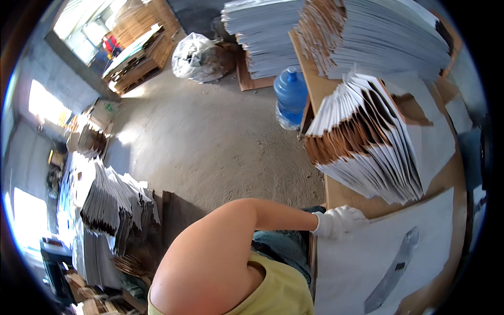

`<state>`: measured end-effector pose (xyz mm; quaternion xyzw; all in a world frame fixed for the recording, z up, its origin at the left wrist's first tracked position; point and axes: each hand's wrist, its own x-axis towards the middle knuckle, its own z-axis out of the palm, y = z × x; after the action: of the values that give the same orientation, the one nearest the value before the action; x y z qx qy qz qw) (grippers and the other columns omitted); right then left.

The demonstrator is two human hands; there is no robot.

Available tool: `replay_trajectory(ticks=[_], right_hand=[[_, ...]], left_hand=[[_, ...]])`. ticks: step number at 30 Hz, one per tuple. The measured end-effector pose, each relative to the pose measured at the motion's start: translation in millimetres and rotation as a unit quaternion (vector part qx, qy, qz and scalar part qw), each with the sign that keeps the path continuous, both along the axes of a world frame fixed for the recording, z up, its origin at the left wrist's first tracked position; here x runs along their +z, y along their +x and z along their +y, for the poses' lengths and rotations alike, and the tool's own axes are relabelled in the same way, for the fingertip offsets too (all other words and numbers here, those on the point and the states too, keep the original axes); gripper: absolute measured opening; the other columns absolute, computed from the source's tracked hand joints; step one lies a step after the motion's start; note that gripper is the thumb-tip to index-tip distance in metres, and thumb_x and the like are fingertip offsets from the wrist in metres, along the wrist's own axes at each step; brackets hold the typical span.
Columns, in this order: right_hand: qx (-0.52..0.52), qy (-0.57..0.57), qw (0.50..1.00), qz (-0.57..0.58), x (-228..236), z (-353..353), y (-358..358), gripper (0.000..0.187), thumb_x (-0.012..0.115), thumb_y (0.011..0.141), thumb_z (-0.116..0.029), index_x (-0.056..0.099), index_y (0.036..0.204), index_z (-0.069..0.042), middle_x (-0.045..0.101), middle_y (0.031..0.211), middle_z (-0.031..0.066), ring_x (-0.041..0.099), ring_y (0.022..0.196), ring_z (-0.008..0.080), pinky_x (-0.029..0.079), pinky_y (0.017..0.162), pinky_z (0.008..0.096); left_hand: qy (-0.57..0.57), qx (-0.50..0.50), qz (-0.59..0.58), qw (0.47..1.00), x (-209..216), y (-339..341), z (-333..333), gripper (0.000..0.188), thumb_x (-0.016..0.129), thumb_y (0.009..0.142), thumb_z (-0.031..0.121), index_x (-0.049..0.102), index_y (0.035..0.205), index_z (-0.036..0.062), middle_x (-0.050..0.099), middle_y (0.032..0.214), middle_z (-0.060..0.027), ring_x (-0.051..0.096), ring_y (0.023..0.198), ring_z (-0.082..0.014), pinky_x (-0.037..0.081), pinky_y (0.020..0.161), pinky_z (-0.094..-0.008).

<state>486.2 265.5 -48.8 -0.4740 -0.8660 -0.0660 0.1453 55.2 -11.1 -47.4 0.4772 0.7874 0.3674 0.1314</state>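
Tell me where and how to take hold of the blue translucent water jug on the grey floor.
I'd grip the blue water jug around its narrow neck, coming down from above and from the open-floor side, picture left. It stands upright with the neck on top, while its wide, round body would be harder to grasp, and the tan wooden table crowds its right.

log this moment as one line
left hand: white-gloved, at edge of white sheet, grip unclear | right hand: out of view | beyond sheet: fanned stack of folded sheets | floor: blue bottle
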Motion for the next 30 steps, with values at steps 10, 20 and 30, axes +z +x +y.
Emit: replay_trajectory(ticks=[10, 20, 30], right_hand=[[-0.155, -0.327, 0.89, 0.277, 28, -88, -51, 0.05, 0.064, 0.102, -0.021, 0.055, 0.146, 0.002, 0.067, 0.117, 0.0136, 0.063, 0.1, 0.0235, 0.052, 0.092, 0.039], [-0.165, -0.291, 0.94, 0.071, 64, -122, -66, 0.044, 0.074, 0.091, -0.017, 0.063, 0.132, -0.007, 0.066, 0.123, 0.0201, 0.063, 0.113, 0.0346, 0.051, 0.097, 0.0446], [0.114, -0.052, 0.992, -0.017, 37, -9, -142, 0.045, 0.064, 0.098, -0.031, 0.063, 0.138, -0.013, 0.06, 0.146, 0.0146, 0.048, 0.142, 0.0401, 0.036, 0.12, 0.0505]], left_hand=[[-0.032, 0.081, -0.149, 0.985, 36, 3, 16, 0.067, 0.063, 0.102, 0.042, 0.047, 0.155, 0.0052, 0.052, 0.152, -0.0203, 0.05, 0.141, -0.0316, 0.039, 0.12, -0.042], [-0.004, 0.066, -0.168, 0.984, 37, -3, -3, 0.045, 0.061, 0.096, 0.002, 0.06, 0.141, 0.0, 0.058, 0.132, -0.0139, 0.058, 0.124, -0.0237, 0.045, 0.111, -0.0355], [0.033, 0.076, -0.359, 0.93, 46, -11, 6, 0.051, 0.06, 0.099, 0.001, 0.052, 0.148, -0.0026, 0.061, 0.137, -0.0165, 0.06, 0.123, -0.0227, 0.048, 0.108, -0.0348]])
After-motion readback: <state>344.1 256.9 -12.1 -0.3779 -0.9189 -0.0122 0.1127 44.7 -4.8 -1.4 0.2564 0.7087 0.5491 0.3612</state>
